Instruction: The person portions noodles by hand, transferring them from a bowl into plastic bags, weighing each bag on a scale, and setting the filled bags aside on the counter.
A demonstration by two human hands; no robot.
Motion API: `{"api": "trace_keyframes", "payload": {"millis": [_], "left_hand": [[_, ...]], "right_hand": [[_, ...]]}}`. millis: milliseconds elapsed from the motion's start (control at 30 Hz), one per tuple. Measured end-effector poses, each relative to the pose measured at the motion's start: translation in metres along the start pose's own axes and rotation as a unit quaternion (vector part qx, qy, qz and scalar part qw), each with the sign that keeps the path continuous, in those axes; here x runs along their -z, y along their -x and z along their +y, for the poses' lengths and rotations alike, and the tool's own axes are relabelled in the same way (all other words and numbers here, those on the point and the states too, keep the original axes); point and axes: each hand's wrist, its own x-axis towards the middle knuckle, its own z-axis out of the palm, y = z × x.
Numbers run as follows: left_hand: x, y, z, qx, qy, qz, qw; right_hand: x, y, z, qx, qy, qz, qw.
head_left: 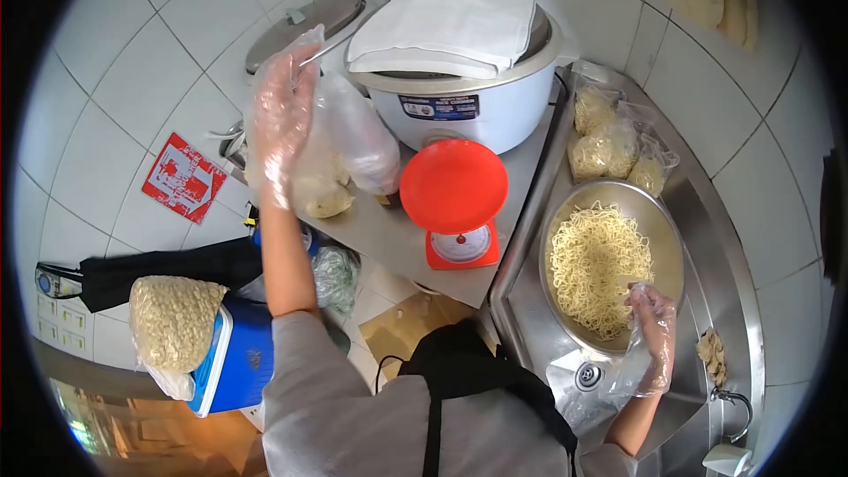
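My left hand (284,115), in a clear plastic glove, is raised beside the rice cooker. Its fingers are closed on a thin metal handle (329,49) that slants toward the cooker; the handle's far end is hidden. Below and right of this hand are filled clear plastic bags (358,137). My right hand (652,327), in a loose clear glove, is over the near right rim of a steel bowl (667,247). Yellow noodles (596,265) lie heaped in the bowl. The right fingers are pinched together at the noodles' edge; I cannot tell what is between them.
A red kitchen scale (455,185) stands on the steel counter left of the sink. Behind it, the rice cooker (459,110) carries a folded white cloth (446,26). Bagged noodles (605,146) sit behind the bowl. A faucet (735,406) is at right; a blue cooler (243,353) stands lower left.
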Motion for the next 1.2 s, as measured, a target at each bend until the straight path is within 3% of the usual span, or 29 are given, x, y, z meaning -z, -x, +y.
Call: {"api": "trace_keyframes", "payload": {"millis": [33, 100, 133, 200, 267, 367, 567, 633, 667, 733, 767, 833, 867, 933, 967, 1033, 1067, 1167, 1200], "left_hand": [[0.005, -0.008, -0.023, -0.001, -0.003, 0.003, 1.000], [0.001, -0.020, -0.067, -0.069, -0.015, -0.100, 0.992], [0.000, -0.023, -0.078, -0.070, -0.016, -0.094, 0.993], [-0.003, -0.028, -0.096, 0.054, -0.012, -0.276, 0.960], [-0.005, -0.034, -0.110, 0.018, 0.026, -0.265, 0.964], [-0.006, -0.038, -0.109, -0.043, -0.026, -0.268, 0.962], [-0.011, -0.048, -0.105, -0.070, -0.114, -0.129, 0.983], [-0.009, -0.052, -0.099, -0.042, -0.012, -0.027, 0.999], [-0.007, -0.055, -0.096, -0.044, -0.011, -0.027, 0.999], [-0.004, -0.062, -0.087, -0.001, 0.091, 0.112, 0.990], [0.000, -0.069, -0.077, -0.005, 0.095, 0.110, 0.989], [0.012, -0.085, -0.048, -0.098, 0.133, 0.260, 0.951], [0.018, -0.089, -0.022, -0.103, 0.140, 0.257, 0.951], [0.020, -0.085, 0.038, -0.008, 0.225, 0.220, 0.949], [0.015, -0.082, 0.050, -0.012, 0.235, 0.214, 0.948], [0.000, -0.079, 0.074, -0.071, 0.177, 0.109, 0.976], [-0.012, -0.077, 0.085, -0.077, 0.188, 0.104, 0.973], [-0.060, -0.056, 0.125, -0.148, 0.213, 0.024, 0.965], [-0.074, -0.040, 0.149, -0.078, 0.357, -0.026, 0.931]], "right_hand": [[-0.002, 0.000, -0.002, 0.001, 0.002, -0.015, 1.000], [-0.007, -0.002, -0.001, 0.016, 0.009, -0.020, 1.000], [-0.009, -0.002, -0.002, 0.026, 0.016, -0.024, 0.999], [-0.015, -0.001, -0.007, 0.022, 0.011, -0.022, 0.999], [-0.020, -0.001, -0.013, 0.014, 0.004, -0.015, 1.000], [-0.024, 0.002, -0.019, 0.016, 0.011, -0.014, 1.000], [-0.024, 0.008, -0.022, 0.013, -0.004, 0.000, 1.000], [-0.022, 0.011, -0.020, 0.005, -0.009, -0.005, 1.000], [-0.022, 0.011, -0.021, 0.005, -0.011, -0.003, 1.000], [-0.022, 0.011, -0.025, 0.009, -0.009, -0.004, 1.000], [-0.024, 0.009, -0.029, 0.009, -0.012, 0.002, 1.000], [-0.033, 0.002, -0.041, 0.066, 0.019, 0.008, 0.998], [-0.042, -0.004, -0.049, 0.093, 0.026, 0.002, 0.995], [-0.067, -0.012, -0.083, 0.186, 0.040, -0.007, 0.982], [-0.082, -0.012, -0.106, 0.249, 0.048, -0.011, 0.967], [-0.107, -0.027, -0.123, 0.368, 0.028, -0.021, 0.929], [-0.117, -0.026, -0.137, 0.391, 0.084, 0.017, 0.916], [-0.131, -0.041, -0.160, 0.426, -0.019, 0.088, 0.900], [-0.127, -0.051, -0.158, 0.439, -0.044, 0.100, 0.892]]}}
